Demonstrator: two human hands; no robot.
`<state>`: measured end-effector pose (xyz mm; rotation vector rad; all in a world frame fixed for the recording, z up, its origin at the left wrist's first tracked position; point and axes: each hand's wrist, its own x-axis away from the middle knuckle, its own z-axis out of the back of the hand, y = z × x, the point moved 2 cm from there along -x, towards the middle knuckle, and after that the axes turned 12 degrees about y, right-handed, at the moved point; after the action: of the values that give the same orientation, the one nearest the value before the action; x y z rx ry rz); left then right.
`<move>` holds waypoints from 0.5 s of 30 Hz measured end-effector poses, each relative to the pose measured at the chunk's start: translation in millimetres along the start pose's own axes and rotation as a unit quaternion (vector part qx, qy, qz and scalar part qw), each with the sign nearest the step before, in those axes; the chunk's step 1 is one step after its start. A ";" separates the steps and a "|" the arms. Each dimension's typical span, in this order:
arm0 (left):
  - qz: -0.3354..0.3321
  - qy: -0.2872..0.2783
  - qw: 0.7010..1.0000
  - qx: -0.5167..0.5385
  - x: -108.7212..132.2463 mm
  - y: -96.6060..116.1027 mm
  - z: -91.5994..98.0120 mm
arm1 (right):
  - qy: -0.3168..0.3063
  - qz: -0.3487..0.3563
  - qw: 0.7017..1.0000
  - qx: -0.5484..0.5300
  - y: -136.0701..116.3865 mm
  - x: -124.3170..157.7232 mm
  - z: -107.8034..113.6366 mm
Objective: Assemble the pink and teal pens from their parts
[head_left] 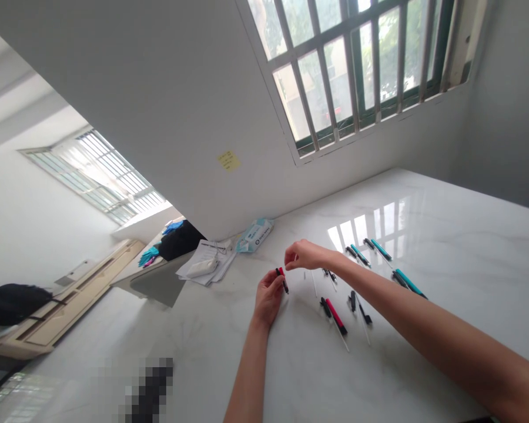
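Observation:
My left hand is closed around a short red and black pen part just above the white marble table. Close above it, my right hand is pinched shut on something too small to make out. To the right of both hands lie several pens and pen parts: a red pen with a black end, black pieces, thin white refills and teal pens.
A pack of wet wipes and a pile of papers lie near the wall. A black bag sits further left, with another black bag on a low cabinet. Barred windows stand behind the table.

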<state>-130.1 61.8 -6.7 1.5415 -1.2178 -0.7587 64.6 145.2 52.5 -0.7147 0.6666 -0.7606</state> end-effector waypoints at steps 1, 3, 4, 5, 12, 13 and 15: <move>0.004 0.001 1.000 0.004 0.0 -0.1 0.5 | -0.020 -0.001 0.998 0.055 5.1 0.7 2.6; 0.010 0.007 1.000 0.007 -1.0 -1.1 2.4 | -0.065 -0.014 0.988 0.139 16.4 2.9 6.7; 0.012 0.008 1.000 0.007 -1.8 -1.7 3.4 | -0.086 -0.020 0.983 0.160 21.2 4.2 7.9; 0.013 0.008 1.000 0.007 -2.7 -2.2 4.4 | -0.101 -0.023 0.981 0.167 24.9 5.4 8.5; 0.017 0.006 0.999 0.030 -5.2 -0.6 6.6 | -0.111 -0.006 0.977 0.182 19.3 7.5 -4.2; 0.018 0.008 0.999 0.034 -5.3 -0.4 6.7 | -0.109 -0.005 0.977 0.185 17.3 7.7 -6.8; 0.020 0.010 0.999 0.040 -6.0 -0.6 7.0 | -0.109 -0.010 0.976 0.187 14.6 8.5 -11.5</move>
<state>-137.9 65.3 -10.1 1.5807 -1.2746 -0.6740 66.1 142.3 32.3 -0.4494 0.3039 -0.7858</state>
